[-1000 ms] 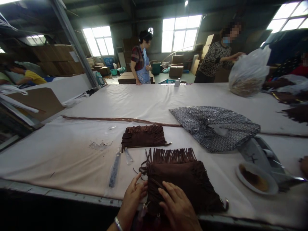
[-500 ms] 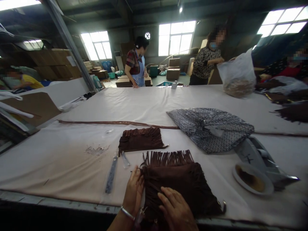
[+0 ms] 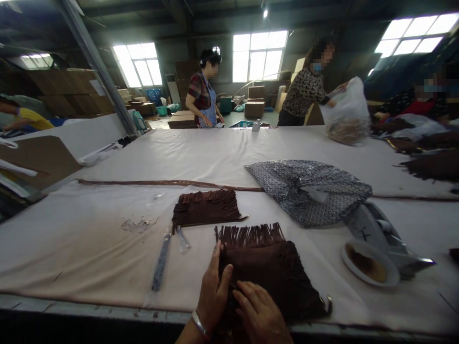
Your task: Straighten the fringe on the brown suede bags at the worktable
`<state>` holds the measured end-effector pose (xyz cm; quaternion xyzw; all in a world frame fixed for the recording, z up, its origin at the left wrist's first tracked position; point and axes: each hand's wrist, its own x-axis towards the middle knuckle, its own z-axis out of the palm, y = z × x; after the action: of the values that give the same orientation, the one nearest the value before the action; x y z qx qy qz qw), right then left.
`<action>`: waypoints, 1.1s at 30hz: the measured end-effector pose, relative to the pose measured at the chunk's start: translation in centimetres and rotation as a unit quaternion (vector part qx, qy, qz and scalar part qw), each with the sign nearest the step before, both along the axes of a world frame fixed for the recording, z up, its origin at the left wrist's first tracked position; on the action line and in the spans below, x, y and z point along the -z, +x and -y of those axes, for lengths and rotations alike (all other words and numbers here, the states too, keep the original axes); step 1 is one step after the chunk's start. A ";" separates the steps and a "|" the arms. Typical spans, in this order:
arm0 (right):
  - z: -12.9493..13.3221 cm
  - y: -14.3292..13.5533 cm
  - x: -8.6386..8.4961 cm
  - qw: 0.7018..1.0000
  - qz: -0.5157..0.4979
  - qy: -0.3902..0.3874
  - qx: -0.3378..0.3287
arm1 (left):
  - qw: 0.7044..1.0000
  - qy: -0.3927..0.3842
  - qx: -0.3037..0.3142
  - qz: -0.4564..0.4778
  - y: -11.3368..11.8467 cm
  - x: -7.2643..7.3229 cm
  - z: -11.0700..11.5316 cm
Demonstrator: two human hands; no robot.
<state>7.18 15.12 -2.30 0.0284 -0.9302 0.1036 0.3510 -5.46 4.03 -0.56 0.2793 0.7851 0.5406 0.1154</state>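
The fingers of our left hand stand apart from the thumb at the bag's left edge; those of our right hand lie flat on it, gripping nothing we can see; uneven pressure could crease it or trap strips; it looks dark brown and soft, far fringe splayed; it lies at the table's near edge.

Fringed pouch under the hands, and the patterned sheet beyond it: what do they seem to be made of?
The fringed pouch looks like matt, dark brown suede or imitation suede: little shine, edges cut into thin, limp strips. The patterned sheet seems to be thin plastic, or covered in it: glossy highlights run along its creases.
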 end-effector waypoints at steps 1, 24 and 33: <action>0.0 0.0 0.2 1.000 -0.002 0.002 -0.003 | 0.998 -0.039 0.028 -0.035 0.4 0.2 0.0; -6.7 2.0 -4.6 0.994 0.040 -0.075 0.064 | 0.980 -0.049 0.177 -0.075 -0.7 -2.8 2.9; -20.0 -0.6 -3.6 0.814 0.270 -0.423 0.293 | 0.927 -0.009 -0.120 0.354 -8.7 -1.8 3.0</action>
<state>6.53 35.08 1.32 -0.4257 -0.8164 0.3825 0.0772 -14.16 1.02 1.25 -0.0280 0.7257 0.6069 0.3228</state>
